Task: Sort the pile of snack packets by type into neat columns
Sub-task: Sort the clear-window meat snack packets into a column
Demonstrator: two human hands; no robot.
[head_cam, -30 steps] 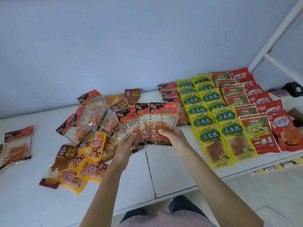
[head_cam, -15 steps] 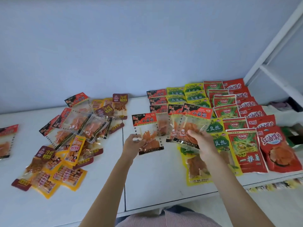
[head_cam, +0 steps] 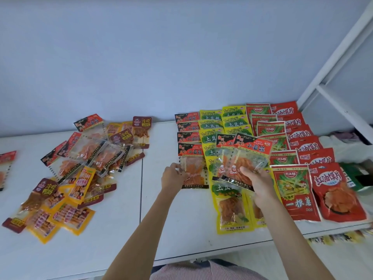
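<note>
White table [head_cam: 113, 229] carries all stock and stands against a pale blue wall [head_cam: 141, 57]. On its right half lie sorted columns, overlapping front to back: red packets [head_cam: 341, 196] at far right, red-and-green packets [head_cam: 292, 190] next, then two yellow-and-green columns [head_cam: 232, 211], then a column of clear packets with red-black headers [head_cam: 188, 128]. An unsorted pile [head_cam: 80, 168] of mixed clear, yellow and maroon packets covers the left half, well apart from the columns. One further packet [head_cam: 6, 164] lies at the left edge, partly out of view. Right hand [head_cam: 256, 182] grips two clear packets [head_cam: 242, 158] above the yellow columns, thumb on top. Left hand [head_cam: 174, 176] pinches the left edge of the front clear packet [head_cam: 193, 168], which lies at the near end of its column.
</note>
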